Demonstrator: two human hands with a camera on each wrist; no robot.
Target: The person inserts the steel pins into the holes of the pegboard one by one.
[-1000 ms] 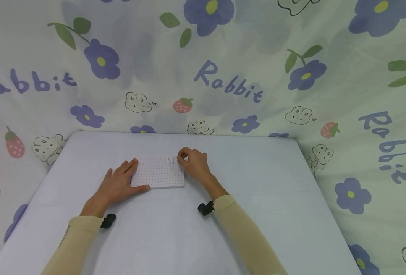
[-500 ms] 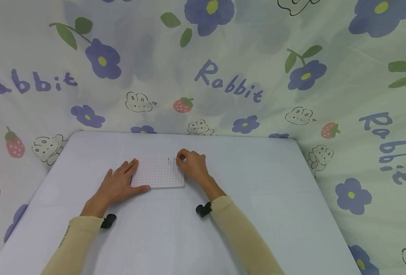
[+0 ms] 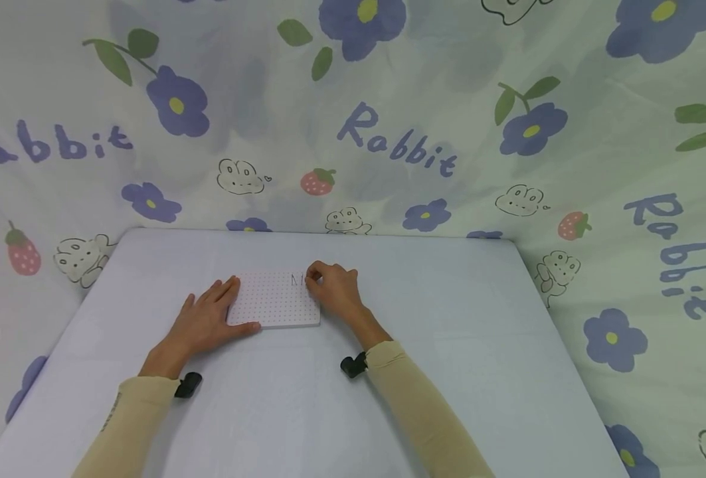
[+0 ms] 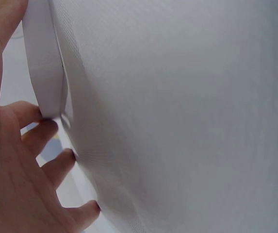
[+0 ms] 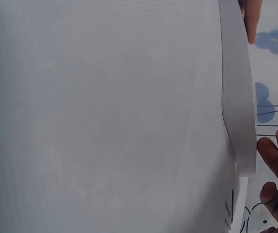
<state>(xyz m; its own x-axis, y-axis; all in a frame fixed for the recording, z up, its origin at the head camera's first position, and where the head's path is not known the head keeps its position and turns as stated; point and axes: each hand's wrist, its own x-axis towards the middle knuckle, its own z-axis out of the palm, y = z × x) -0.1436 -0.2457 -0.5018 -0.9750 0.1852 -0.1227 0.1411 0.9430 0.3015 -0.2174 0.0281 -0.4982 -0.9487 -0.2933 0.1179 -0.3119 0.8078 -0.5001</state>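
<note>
A white board (image 3: 271,305) with a grid of small dots lies flat on the table. Several thin dark pins (image 3: 293,279) stand up from its far right corner; the right wrist view shows these pins (image 5: 272,125) as fine lines above the board's side. Spread fingers of my left hand (image 3: 203,322) steady the board's left side, with the thumb (image 3: 248,327) along its front edge. Over the far right corner, my right hand (image 3: 337,290) has thumb and index finger brought together on a thin dark pin, mostly hidden by the fingertips.
The board rests on a white-covered table (image 3: 448,372). Behind and beside the table hangs a cloth (image 3: 281,126) printed with flowers and rabbits. A small black camera (image 3: 354,364) sits on the right wrist, another black camera (image 3: 188,384) on the left.
My right hand has shifted slightly left and toward me over the board's corner, its thumb and index finger still together. The left hand and the board have stayed in place.
</note>
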